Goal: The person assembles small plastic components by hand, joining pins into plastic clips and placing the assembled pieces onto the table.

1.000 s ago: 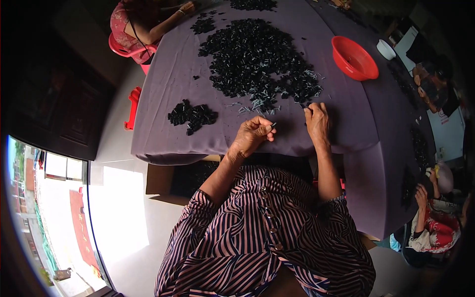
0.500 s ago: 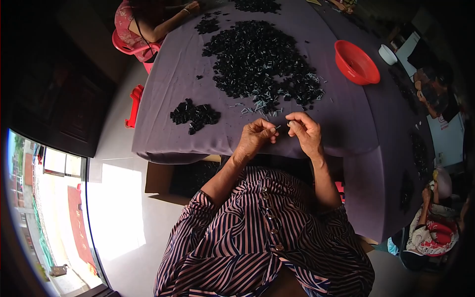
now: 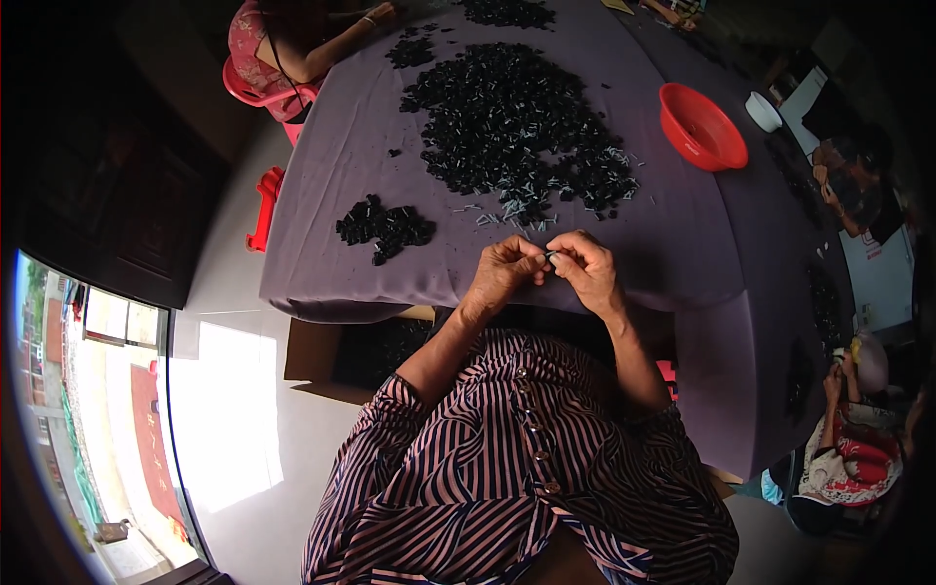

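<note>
Presently both hands meet just above the near edge of the desk (image 3: pixel 370 175), which is draped in purple cloth. Left hand (image 3: pixel 502 278) is curled, fingertips pressed together on a small dark part (image 3: pixel 549 257); right hand (image 3: pixel 583 271) is likewise closed, pinching the same part from the opposite side. The part sits between the two sets of fingertips, touching both, so neither hand is nearer than the other. It is too small to tell its long axis.

Supply: large pile of black pieces (image 3: pixel 517 127) mixed with pale thin pins lies straight ahead of the hands, toward the desk centre, its near fringe close to the knuckles. A smaller heap of black pieces (image 3: pixel 382 227) lies to the left, closer to the left hand, apart from the main pile.

Also noted: red bowl (image 3: pixel 702 127) far right of the pile; cardboard box (image 3: pixel 336 361) under the desk edge; another person in pink (image 3: pixel 292 49) seated at the far left corner.
</note>
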